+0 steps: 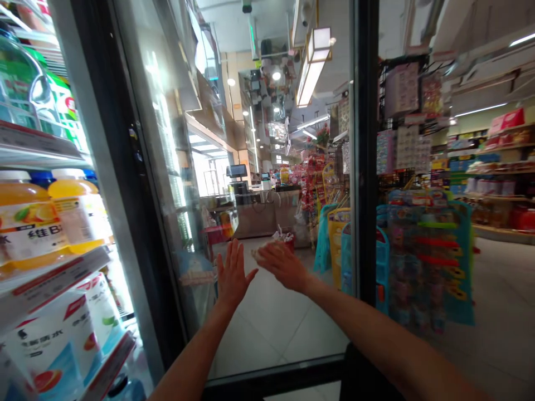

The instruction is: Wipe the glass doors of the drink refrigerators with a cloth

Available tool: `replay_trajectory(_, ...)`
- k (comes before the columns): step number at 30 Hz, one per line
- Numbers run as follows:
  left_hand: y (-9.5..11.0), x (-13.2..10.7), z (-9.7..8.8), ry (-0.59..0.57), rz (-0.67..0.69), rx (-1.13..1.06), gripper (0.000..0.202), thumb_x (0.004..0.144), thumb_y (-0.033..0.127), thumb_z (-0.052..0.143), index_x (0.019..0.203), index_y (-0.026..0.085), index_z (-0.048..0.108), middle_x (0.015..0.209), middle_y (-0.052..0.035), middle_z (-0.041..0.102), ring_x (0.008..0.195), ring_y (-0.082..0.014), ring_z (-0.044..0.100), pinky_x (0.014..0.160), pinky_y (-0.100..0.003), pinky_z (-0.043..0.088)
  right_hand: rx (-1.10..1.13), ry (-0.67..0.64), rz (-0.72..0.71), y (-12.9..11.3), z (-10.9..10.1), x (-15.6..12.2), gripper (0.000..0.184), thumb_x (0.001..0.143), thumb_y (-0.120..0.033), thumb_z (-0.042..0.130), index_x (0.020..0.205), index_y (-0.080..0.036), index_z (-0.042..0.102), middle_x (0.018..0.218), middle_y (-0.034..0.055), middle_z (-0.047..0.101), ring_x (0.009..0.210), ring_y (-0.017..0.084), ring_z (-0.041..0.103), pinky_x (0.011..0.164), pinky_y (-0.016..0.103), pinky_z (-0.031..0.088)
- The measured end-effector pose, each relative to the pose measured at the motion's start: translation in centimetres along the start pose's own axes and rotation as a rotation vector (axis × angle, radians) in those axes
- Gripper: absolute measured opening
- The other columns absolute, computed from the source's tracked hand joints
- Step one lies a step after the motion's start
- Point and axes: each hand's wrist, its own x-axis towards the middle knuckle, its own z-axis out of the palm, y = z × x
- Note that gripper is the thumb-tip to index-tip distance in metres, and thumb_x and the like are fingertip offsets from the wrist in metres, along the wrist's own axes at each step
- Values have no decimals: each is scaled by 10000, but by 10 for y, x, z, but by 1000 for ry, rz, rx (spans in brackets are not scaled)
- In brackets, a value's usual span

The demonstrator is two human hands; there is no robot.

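The glass door (267, 139) of a drinks cooler stands swung open in front of me, in a black frame (368, 167). My left hand (232, 275) lies flat against the glass, fingers stretched upward and apart, holding nothing. Just to its right, my right hand (284, 264) presses on the same pane, palm down. A small pale cloth (259, 252) sticks out from under its fingertips. Both forearms reach in from the bottom of the view.
On the left, cooler shelves hold orange juice bottles (29, 217) and white cartons (50, 340). Through the glass I see a tiled shop floor, a checkout counter (263, 211) and a colourful display rack (422, 262). Stocked shelves run along the far right.
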Motion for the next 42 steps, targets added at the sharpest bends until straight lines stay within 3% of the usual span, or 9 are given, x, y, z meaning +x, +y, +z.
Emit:
replay_trajectory(2,-4,-1,-1,18,-16,-15,820,857,470,468,1461,126,33,1461,-201,302,1387,-272,222,1115,-515,158,36,-29,-131,-1,0,3,491,867,-141,435,1338,-282,437,1440,14,418,1355,172,318,1130,454,242)
replay_trajectory(7,-17,-3,-2,-9,-42,-36,823,845,466,490,1461,129,63,1472,-193,286,1390,-278,211,1119,-528,145,-11,59,294,-4,-2,27,551,841,-139,477,1377,-233,392,1492,89,312,1391,277,231,1095,576,221)
replay_trajectory(12,-18,-7,-2,24,-4,-42,778,860,460,470,1459,127,99,1454,-204,318,1385,-271,231,1118,-520,173,74,-54,-104,-16,6,23,491,876,-155,438,1353,-266,417,1464,39,377,1368,195,292,1115,484,255)
replay_trajectory(17,3,-1,-11,135,-40,-204,693,883,307,469,1459,179,107,1467,-180,312,1383,-247,250,1110,-493,248,141,10,215,-14,-6,44,498,862,-156,433,1353,-237,427,1480,68,344,1401,239,209,1130,530,190)
replay_trajectory(21,28,17,-10,122,14,-421,615,915,196,351,1463,204,71,1475,-134,320,1362,-175,303,1072,-368,361,380,88,227,-18,-17,37,535,892,-222,346,1416,-127,296,1443,104,399,1392,161,236,1133,406,269)
replay_trajectory(27,67,54,5,4,11,-181,543,917,278,368,1437,187,239,1481,-116,298,1408,-243,145,1139,-517,168,178,165,399,23,-28,-3,528,881,-177,304,1409,-178,326,1459,104,374,1402,196,223,1125,475,224)
replay_trajectory(31,14,49,5,-17,40,-110,499,921,258,340,1417,225,298,1471,-85,330,1404,-231,155,1140,-506,175,-69,51,421,59,-37,-35,557,856,-171,358,1411,-193,323,1499,93,299,1411,222,188,1126,520,144)
replay_trajectory(36,-50,31,5,320,-429,-13,600,904,289,381,1434,73,202,1490,-230,202,1408,-304,18,1095,-592,213,-133,21,438,60,-33,-59,535,863,-194,394,1396,-217,348,1538,85,192,1427,252,104,1104,535,196)
replay_trajectory(42,9,39,12,-158,498,-109,549,885,152,356,1421,242,275,1504,-34,262,1410,-189,66,1155,-420,201,-127,15,489,55,-31,-56,560,857,-185,413,1407,-257,334,1556,57,115,1429,263,86,1103,535,206)
